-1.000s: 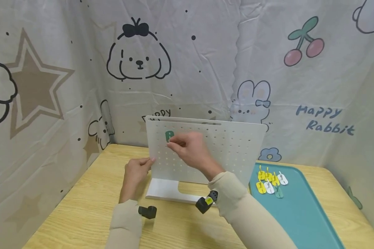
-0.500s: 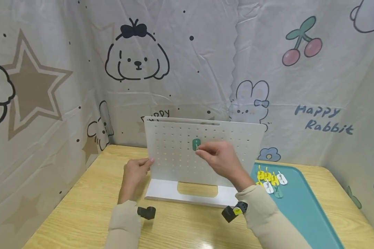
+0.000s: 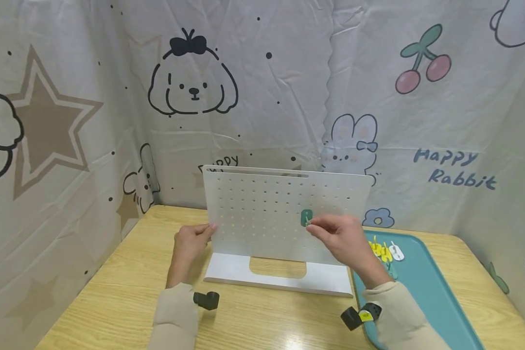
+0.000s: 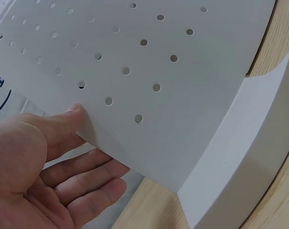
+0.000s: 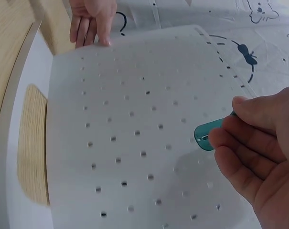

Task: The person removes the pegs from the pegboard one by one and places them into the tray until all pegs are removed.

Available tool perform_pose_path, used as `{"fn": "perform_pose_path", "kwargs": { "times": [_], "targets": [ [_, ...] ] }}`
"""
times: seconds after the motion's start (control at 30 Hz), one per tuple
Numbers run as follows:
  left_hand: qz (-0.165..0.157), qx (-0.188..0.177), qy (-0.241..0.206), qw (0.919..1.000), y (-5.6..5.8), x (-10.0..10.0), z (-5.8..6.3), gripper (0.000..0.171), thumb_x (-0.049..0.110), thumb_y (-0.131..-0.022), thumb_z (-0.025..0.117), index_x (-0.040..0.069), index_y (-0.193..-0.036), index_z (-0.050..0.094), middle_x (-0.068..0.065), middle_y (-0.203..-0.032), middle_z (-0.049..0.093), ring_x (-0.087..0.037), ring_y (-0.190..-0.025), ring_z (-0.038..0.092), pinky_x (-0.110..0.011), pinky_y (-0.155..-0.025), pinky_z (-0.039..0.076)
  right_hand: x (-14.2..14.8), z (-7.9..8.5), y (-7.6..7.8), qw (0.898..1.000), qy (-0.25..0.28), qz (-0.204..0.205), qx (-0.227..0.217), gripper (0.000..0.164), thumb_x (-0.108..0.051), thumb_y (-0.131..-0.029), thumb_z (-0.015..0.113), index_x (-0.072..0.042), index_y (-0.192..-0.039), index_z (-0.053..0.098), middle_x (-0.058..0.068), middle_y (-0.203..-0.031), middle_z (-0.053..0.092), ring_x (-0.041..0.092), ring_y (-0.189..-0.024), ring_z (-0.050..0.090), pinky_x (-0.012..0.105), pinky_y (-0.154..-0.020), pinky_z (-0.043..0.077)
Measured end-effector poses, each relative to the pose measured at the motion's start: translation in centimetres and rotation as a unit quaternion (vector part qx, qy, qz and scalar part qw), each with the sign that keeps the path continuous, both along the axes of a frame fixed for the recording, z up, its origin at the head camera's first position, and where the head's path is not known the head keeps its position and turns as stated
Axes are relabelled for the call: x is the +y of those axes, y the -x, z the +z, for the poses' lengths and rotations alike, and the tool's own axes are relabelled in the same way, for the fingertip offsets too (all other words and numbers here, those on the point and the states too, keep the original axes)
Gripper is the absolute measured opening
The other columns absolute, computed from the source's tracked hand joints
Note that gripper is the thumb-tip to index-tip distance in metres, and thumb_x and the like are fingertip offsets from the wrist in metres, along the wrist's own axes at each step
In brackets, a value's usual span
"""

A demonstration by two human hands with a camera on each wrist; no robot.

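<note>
A white pegboard [image 3: 253, 214] with rows of small holes stands on its base on the wooden table. At its left edge, my left hand [image 3: 191, 242] grips the board, thumb [image 4: 70, 119] on the front face and the other fingers behind. My right hand [image 3: 343, 239] pinches a green hook [image 3: 306, 217] by its prong between thumb and fingers, in front of the board's right half. In the right wrist view the hook's rounded backplate [image 5: 201, 135] faces the board close by, partly covered by the fingers.
A teal tray [image 3: 424, 287] lies on the table to the right, partly behind my right forearm. Several yellow hooks [image 3: 385, 253], a white hook [image 3: 396, 251] and another green hook [image 3: 391, 270] lie in it. A patterned curtain [image 3: 271, 97] hangs behind the table.
My right hand has carried the green hook from the board's upper left across to the right and somewhat lower. My left hand has stayed on the left edge.
</note>
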State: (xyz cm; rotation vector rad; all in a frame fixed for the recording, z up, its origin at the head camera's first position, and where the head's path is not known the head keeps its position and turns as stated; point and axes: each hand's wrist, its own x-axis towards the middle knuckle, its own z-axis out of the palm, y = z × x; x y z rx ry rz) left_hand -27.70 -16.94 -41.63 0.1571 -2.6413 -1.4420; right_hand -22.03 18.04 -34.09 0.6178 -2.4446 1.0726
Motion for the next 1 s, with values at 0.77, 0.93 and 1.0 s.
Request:
{"fn": "perform_pose_path", "kwargs": {
  "times": [0.77, 0.93, 1.0],
  "targets": [
    [0.005, -0.009, -0.002, 0.9999, 0.1, 0.1, 0.2, 0.041, 0.038, -0.101, 0.062, 0.008, -0.127, 0.069, -0.013, -0.105, 0.072, -0.025, -0.088, 0.063, -0.033, -0.067, 0.049, 8.4, -3.1, -3.1, 0.994, -0.016, -0.104, -0.022, 0.009, -0.01, -0.091, 0.075, -0.004, -0.098, 0.077, 0.002, -0.088, 0.074, 0.007, -0.073, 0.067, 0.026, -0.058, 0.051],
    [0.005, -0.01, -0.004, 0.9999, 0.1, 0.1, 0.2, 0.041, 0.038, -0.101, 0.062, 0.008, -0.127, 0.069, -0.013, -0.105, 0.072, -0.025, -0.088, 0.063, -0.033, -0.067, 0.048, 10.2, -3.5, -3.8, 0.99, -0.036, -0.132, -0.021, 0.009, -0.013, -0.092, 0.075, -0.006, -0.097, 0.078, 0.001, -0.086, 0.074, 0.008, -0.073, 0.067, 0.026, -0.059, 0.051],
    [0.005, -0.008, -0.003, 1.0, 0.1, 0.1, 0.1, 0.041, 0.038, -0.1, 0.063, 0.007, -0.127, 0.069, -0.012, -0.104, 0.072, -0.025, -0.087, 0.062, -0.032, -0.066, 0.047, 10.9, -3.6, -4.1, 0.986, -0.051, -0.153, -0.033, 0.012, -0.017, -0.092, 0.075, -0.007, -0.098, 0.078, 0.002, -0.088, 0.074, 0.012, -0.076, 0.069, 0.026, -0.06, 0.052]
  ]
}}
